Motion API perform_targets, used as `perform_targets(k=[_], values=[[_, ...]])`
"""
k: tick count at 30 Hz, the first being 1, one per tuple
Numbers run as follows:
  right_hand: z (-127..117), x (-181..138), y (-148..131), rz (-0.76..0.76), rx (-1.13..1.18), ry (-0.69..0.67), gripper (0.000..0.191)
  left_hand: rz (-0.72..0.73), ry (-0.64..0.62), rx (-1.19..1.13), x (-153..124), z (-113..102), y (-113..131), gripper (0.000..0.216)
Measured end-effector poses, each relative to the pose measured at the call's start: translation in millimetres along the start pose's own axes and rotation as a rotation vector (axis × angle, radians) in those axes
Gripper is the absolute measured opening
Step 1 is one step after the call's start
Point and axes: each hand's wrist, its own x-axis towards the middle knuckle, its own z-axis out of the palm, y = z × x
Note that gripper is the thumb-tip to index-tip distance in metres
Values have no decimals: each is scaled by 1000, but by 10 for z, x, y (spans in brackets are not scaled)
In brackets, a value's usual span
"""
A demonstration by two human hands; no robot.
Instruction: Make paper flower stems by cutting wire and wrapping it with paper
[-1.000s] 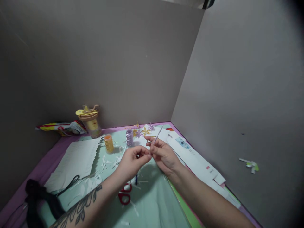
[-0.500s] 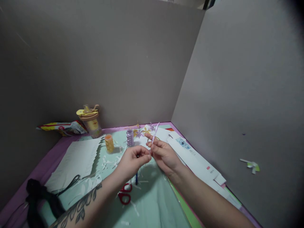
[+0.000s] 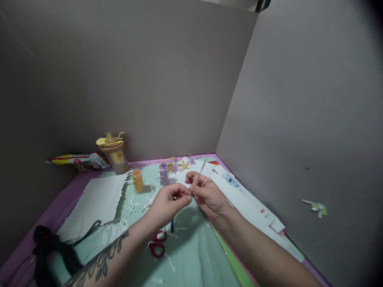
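A narrow light-purple ribbon (image 3: 202,166) sticks up out of my right hand (image 3: 206,195), pinched between thumb and index finger. My left hand (image 3: 172,199) meets it fingertip to fingertip, its thumb and forefinger closed on what seems to be the ribbon's lower end, mostly hidden. Behind the hands stand a purple ribbon spool (image 3: 163,173) and a yellow ribbon spool (image 3: 137,181). Several purple and yellow ribbon flowers lie beyond them, among them a yellow flower (image 3: 184,165). Below my left hand are red-handled scissors (image 3: 157,244).
White paper (image 3: 92,199) with a fringed edge lies left, near scattered white scraps (image 3: 131,205). A lidded cup (image 3: 116,155) and a colourful packet (image 3: 80,160) stand against the grey partition (image 3: 134,79). A blurred black object (image 3: 49,247) is front left; printed sheets (image 3: 248,199) lie right.
The ribbon in my right hand has turned, tilting right and showing its thin edge. My right fingers have curled in more. Both hands stay in nearly the same place.
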Motion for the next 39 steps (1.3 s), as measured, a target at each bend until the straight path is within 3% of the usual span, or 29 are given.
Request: perform_targets(k=[8, 19, 24, 30, 39], values=[[-26, 19, 16, 25, 12, -20, 22, -31, -5, -62, -10, -10, 30, 13], [0, -17, -29, 78, 4, -201, 19, -183, -121, -342, -19, -25, 34, 19], [-20, -4, -37, 61, -15, -165, 20, -180, -183, -272, -26, -53, 55, 26], [-61, 59, -2, 17, -26, -82, 19, -52, -57, -171, 1, -72, 55, 27], [-7, 24, 14, 83, 44, -66, 28, -14, -32, 9, 22, -31, -34, 19]])
